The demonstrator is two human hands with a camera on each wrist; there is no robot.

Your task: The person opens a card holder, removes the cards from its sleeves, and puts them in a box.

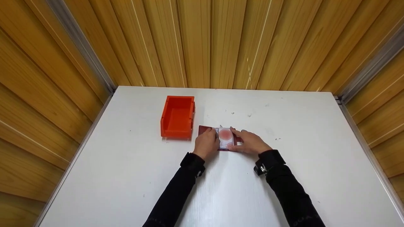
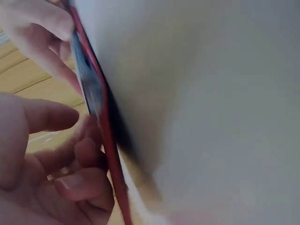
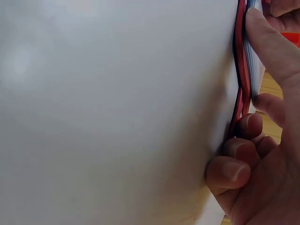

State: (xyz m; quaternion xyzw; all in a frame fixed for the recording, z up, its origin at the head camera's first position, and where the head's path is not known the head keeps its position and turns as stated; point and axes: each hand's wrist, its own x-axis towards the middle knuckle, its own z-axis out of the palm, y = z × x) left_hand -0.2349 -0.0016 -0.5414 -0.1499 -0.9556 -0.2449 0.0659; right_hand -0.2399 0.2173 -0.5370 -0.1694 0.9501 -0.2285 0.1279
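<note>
Red booklet (image 1: pixel 225 136), pinched at three o'clock in right grip (image 1: pixel 251 142), grasped at nine in left grip (image 1: pixel 206 144): steady now, press evenly!

My L hand (image 1: pixel 206 143) rests on the open booklet (image 1: pixel 226 138); my R hand (image 1: pixel 251 142) grips it btwn thumb & finger. Orange bin (image 1: pixel 178 119) sits near, to L, on white tbl (image 1: pixel 126 176).
</note>
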